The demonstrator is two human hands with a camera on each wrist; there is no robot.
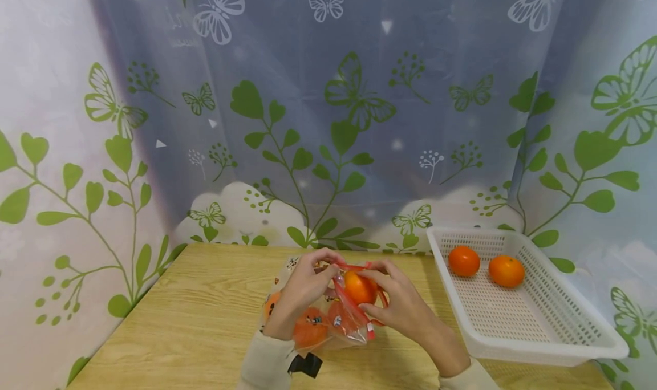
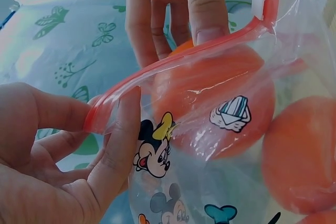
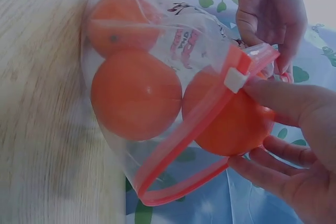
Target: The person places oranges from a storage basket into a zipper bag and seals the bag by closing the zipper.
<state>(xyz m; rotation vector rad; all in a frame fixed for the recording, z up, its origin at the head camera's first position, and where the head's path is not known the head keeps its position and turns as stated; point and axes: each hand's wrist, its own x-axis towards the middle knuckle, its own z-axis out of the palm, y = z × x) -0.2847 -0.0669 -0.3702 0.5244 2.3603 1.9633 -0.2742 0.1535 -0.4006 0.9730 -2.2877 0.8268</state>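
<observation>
A clear zip bag with cartoon prints and a red zip edge rests on the table, its mouth spread open. Several oranges lie inside, among them one orange seen through the plastic in the right wrist view. My left hand pinches one end of the red edge between thumb and finger. At the mouth, my right hand grips another orange, thumb and fingers on its sides. That orange sits between the two red edges. A white slider is on the zip near the right hand.
To the right stands a white perforated plastic basket with two oranges in its far part. The wooden table extends left of the bag. Behind it hangs a curtain printed with butterflies and leaves.
</observation>
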